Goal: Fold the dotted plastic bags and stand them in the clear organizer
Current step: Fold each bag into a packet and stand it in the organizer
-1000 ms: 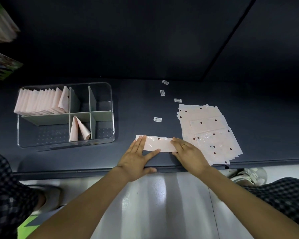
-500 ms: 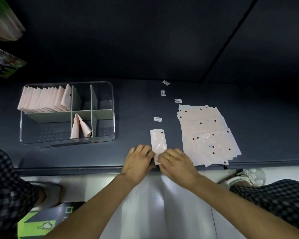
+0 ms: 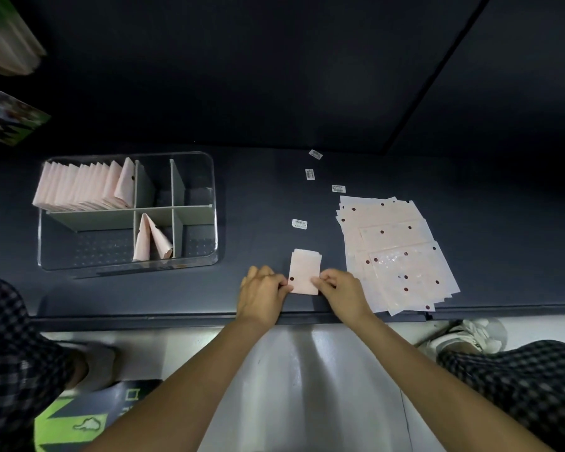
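Observation:
A folded pink dotted bag (image 3: 304, 270) lies near the front edge of the dark table, its long side pointing away from me. My left hand (image 3: 264, 290) pinches its near-left edge and my right hand (image 3: 340, 290) pinches its near-right edge. To the right lies a stack of flat dotted bags (image 3: 395, 252). The clear organizer (image 3: 209, 203) stands at the left. Its back-left compartment holds a row of several folded bags (image 3: 82, 187), and two folded bags (image 3: 150, 239) lean in the front-middle compartment.
Several small white barcode labels (image 3: 299, 224) lie scattered between the organizer and the stack. The table's front edge (image 3: 177, 318) runs just under my wrists. Checked trouser legs and a white shoe (image 3: 470, 337) show below.
The bag went from a long strip lying sideways under flat hands to a shorter folded packet turned lengthwise. Both hands slid apart to pinch its two near sides.

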The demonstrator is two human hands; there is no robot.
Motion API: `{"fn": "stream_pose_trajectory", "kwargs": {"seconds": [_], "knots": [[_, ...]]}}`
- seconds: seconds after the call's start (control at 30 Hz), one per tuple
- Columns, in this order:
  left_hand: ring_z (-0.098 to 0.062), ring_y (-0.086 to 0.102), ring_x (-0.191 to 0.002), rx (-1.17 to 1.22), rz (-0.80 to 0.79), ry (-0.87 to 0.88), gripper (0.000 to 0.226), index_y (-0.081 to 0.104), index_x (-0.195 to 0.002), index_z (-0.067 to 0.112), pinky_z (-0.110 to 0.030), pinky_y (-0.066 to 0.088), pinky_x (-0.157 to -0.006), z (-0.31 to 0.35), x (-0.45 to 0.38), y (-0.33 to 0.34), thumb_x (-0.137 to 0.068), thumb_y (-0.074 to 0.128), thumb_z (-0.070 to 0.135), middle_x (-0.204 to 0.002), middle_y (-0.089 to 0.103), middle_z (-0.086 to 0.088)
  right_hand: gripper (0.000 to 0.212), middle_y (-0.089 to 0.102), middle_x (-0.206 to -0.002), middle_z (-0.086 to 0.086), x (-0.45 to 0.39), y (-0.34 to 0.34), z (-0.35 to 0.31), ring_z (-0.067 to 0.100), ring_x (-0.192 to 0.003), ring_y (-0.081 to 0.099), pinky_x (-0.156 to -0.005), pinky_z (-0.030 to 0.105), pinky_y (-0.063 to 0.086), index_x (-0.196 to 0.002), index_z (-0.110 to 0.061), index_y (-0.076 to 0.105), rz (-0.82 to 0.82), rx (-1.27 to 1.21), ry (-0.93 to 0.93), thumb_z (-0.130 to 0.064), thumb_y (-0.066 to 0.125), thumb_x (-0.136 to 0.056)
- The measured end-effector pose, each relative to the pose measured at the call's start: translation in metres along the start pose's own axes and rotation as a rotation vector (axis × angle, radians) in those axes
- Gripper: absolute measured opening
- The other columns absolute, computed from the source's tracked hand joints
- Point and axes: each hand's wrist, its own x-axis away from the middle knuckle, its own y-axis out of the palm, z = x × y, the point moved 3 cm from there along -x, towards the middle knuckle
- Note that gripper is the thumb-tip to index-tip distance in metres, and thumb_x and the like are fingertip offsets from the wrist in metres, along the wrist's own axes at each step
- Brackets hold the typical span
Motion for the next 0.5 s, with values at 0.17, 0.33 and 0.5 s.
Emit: {"fn": "stream_pose_trajectory", "kwargs": {"seconds": [0.17, 0.33, 0.5], "knots": [[-0.023, 0.04, -0.109, -0.112, -0.048, -0.03, 0.031, 0.066, -0.105, 0.023, -0.031, 0.028, -0.088, 0.005, -0.008, 0.001, -0.098, 0.041, 0.04, -0.112, 0.055, -0.003, 0.02, 0.069, -0.097, 0.01, -0.015, 0.001, -0.003, 0.022, -0.089, 0.059, -0.081, 0.027, 0.043, -0.092, -0.004, 0.069, -0.038, 0.006, 0.213, -0.022, 0.06, -0.09], [-0.023, 0.043, -0.107, -0.057, 0.045, -0.065, 0.024, 0.052, -0.106, 0.017, -0.032, 0.031, -0.087, 0.013, -0.003, -0.004, -0.096, 0.045, 0.038, -0.112, 0.053, -0.002, 0.023, 0.07, -0.098, 0.014, -0.021, 0.0, -0.004, 0.028, -0.096, 0.062, -0.086, 0.032, 0.047, -0.091, -0.001, 0.069, -0.054, -0.014, 0.312, -0.023, 0.062, -0.088], [-0.024, 0.024, -0.141, -0.225, 0.001, 0.37, 0.052, 0.031, -0.144, 0.011, -0.033, 0.005, -0.117, 0.022, 0.028, 0.011, -0.098, 0.04, 0.034, -0.152, 0.028, -0.006, 0.024, 0.07, -0.096, 0.017, -0.024, 0.001, -0.003, 0.025, -0.081, 0.06, -0.082, 0.033, 0.049, -0.09, 0.001, 0.069, -0.052, -0.011, 0.351, -0.022, 0.063, -0.087]]}}
